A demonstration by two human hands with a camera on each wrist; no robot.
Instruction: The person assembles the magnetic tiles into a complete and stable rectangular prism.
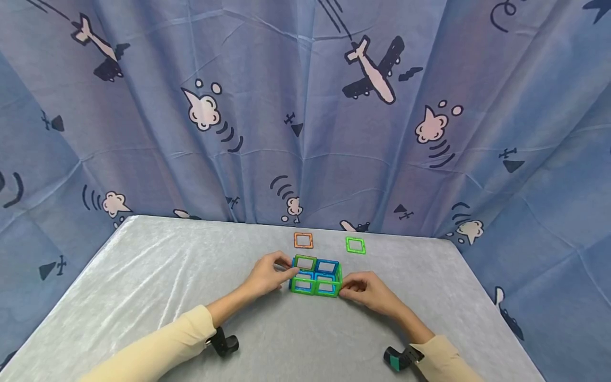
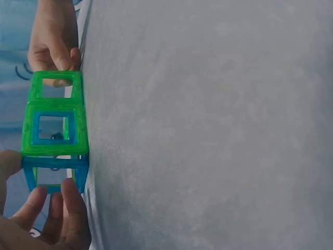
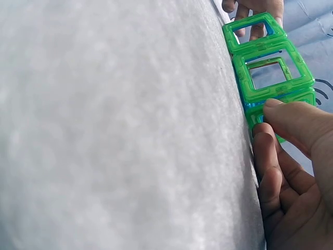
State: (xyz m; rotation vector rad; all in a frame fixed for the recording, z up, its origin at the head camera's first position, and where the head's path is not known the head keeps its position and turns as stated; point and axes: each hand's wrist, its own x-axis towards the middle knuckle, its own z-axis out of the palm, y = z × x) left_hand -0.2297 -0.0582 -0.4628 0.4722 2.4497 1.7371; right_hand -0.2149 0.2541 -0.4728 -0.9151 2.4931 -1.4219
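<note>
A box of see-through magnetic tiles (image 1: 314, 287), green and blue square frames joined edge to edge, stands on the table before me. Its long front side shows two green squares side by side, with blue ones behind and below. My left hand (image 1: 269, 273) grips the left end, its thumb near the top edge and its fingers at the blue end square (image 2: 54, 162). At the opposite end, my right hand (image 1: 369, 292) pinches the green end square (image 3: 255, 115) between thumb and curled forefinger.
Behind the box lie a loose orange square tile (image 1: 303, 248) and a loose green square tile (image 1: 356, 251), flat on the pale cloth-covered table (image 1: 296, 339). A blue curtain (image 1: 267, 106) printed with planes hangs along the table's far edge.
</note>
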